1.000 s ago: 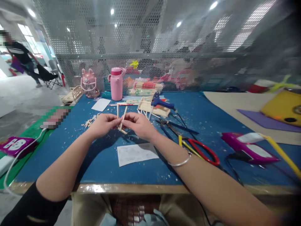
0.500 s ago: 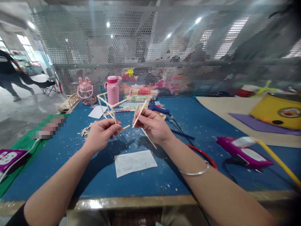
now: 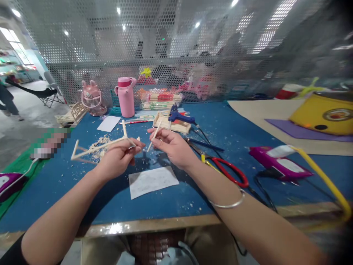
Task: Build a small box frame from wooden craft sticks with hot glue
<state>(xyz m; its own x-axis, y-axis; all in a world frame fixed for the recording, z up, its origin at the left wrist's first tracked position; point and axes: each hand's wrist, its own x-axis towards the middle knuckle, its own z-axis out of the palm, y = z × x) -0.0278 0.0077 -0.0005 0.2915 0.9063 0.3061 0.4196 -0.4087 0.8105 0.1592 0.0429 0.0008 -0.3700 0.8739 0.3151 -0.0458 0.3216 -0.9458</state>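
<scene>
My left hand (image 3: pixel 117 157) is closed on a frame of thin wooden sticks (image 3: pixel 93 148), which tilts out to the left above the table. Between the thumb and fingers of my right hand (image 3: pixel 172 145) is a single short wooden stick (image 3: pixel 154 135), held slantwise and apart from the frame. A white paper sheet (image 3: pixel 153 181) lies on the blue table below both hands. Beyond my right hand, a blue glue gun (image 3: pixel 180 117) rests by a small wooden stick tray (image 3: pixel 176 126). Short stick offcuts (image 3: pixel 100 141) lie scattered behind my left hand.
Red-handled scissors (image 3: pixel 231 172) and blue-handled pliers (image 3: pixel 206 144) lie right of my hand. Purple power strips (image 3: pixel 281 165) sit at both sides. A pink flask (image 3: pixel 125 97) and a pink bottle (image 3: pixel 93 99) stand at the back, before a perforated metal screen (image 3: pixel 110 44).
My hands have parted from close together. The stick frame has swung from upright to leaning left in my left hand. A person at far left has moved mostly out of view.
</scene>
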